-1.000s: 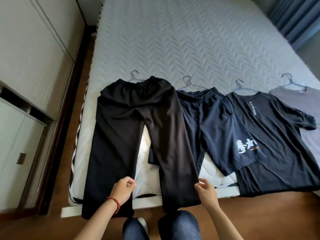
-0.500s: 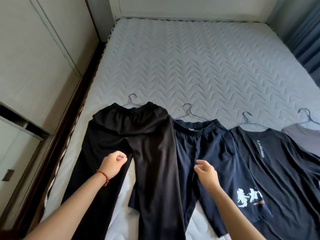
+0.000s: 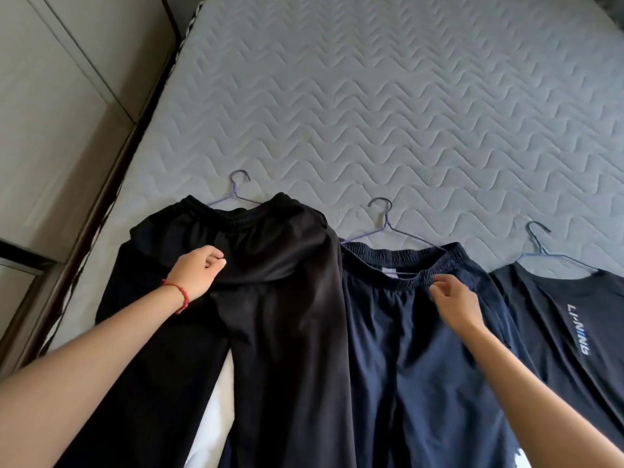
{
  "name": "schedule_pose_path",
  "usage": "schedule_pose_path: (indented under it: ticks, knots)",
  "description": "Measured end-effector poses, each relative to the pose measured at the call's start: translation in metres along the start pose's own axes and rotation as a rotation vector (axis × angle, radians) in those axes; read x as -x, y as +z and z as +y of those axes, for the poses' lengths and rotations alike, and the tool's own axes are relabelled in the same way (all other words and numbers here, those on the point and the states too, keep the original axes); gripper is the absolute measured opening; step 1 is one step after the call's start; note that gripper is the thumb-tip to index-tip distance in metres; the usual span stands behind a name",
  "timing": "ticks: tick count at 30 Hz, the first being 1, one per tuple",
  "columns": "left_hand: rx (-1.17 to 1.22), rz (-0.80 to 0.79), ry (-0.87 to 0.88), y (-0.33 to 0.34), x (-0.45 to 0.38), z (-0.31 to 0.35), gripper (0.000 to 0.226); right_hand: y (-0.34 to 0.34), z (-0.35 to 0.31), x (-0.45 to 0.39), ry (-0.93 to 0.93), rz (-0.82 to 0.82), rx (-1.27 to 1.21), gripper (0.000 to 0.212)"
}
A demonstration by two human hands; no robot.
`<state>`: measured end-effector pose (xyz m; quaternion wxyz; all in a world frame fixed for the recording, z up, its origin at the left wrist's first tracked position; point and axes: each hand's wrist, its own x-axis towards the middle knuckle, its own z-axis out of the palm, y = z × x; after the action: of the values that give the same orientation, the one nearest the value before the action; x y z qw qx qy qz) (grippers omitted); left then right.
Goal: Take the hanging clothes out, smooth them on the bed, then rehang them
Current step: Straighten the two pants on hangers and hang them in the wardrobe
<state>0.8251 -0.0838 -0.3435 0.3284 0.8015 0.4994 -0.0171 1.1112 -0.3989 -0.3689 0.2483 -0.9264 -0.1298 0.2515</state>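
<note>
"LI-NING" on the dark T-shirt (image 3: 570,332)

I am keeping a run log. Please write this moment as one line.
left hand: curled, over black trousers | right hand: loose, over navy shorts | clothes flat on bed, hangers in

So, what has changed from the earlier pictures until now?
Both hands moved up the bed, from the hems of the black trousers toward the waistbands. The left hand is now curled on the trousers' upper part; the right hand hovers at the navy shorts' waistband, its grip unclear. The clothes, hangers and T-shirt lie as before.
</note>
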Motion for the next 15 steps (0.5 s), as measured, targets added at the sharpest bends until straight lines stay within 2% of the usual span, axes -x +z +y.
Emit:
schedule_pose_path:
  ticks: [4, 10, 13, 15]
  knots:
    - [-0.144, -0.004, 0.090, 0.019, -0.063, -0.011, 0.029, 0.018, -0.001, -0.055, -0.121, 0.068, 0.137, 0.035]
    - [-0.289, 0.118, 0.168, 0.033, -0.141, -0.012, 0.035, 0.041, 0.001, -0.123, -0.223, 0.126, 0.421, 0.037]
    - [-0.331, 0.213, 0.169, 0.038, -0.172, -0.013, 0.035, 0.059, 0.006, -0.141, -0.251, 0.137, 0.454, 0.035]
    - [-0.345, 0.244, 0.157, 0.042, -0.188, -0.014, 0.036, 0.073, 0.012, -0.147, -0.257, 0.201, 0.427, 0.033]
